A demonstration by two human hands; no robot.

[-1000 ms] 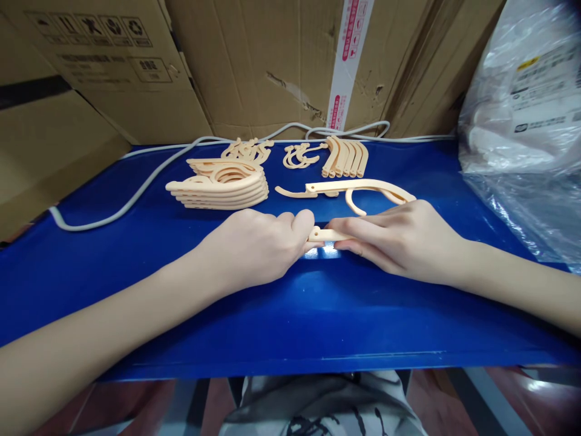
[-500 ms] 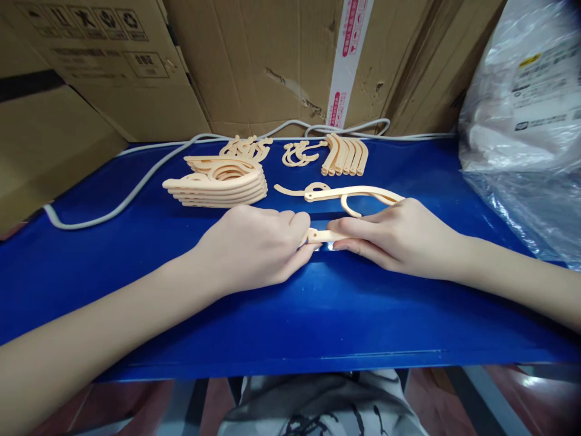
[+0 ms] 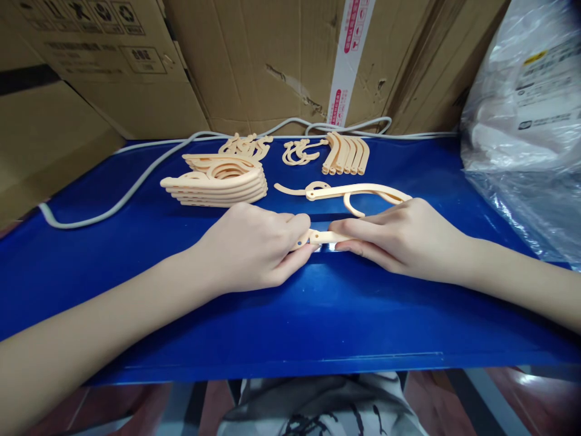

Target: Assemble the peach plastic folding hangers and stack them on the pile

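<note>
My left hand point(image 3: 256, 245) and my right hand point(image 3: 402, 239) meet over the middle of the blue table point(image 3: 290, 327). Both pinch a small peach plastic hanger piece point(image 3: 325, 236) between them, each at one end. Just behind my right hand lies a peach hanger arm with a hook point(image 3: 351, 194), touching my knuckles. Further back left sits a stack of peach hanger parts point(image 3: 218, 181). Behind it are small peach hooks point(image 3: 297, 152) and a row of curved peach pieces point(image 3: 347, 154).
Cardboard boxes point(image 3: 272, 60) wall off the back and left. A crinkled plastic bag point(image 3: 526, 121) fills the right side. A white cable point(image 3: 131, 188) runs along the table's back and left. The table's front edge is close to my body.
My hands have stayed together on the small piece, with my left fingers shifting slightly on its end. The hanger arm behind has turned a little.
</note>
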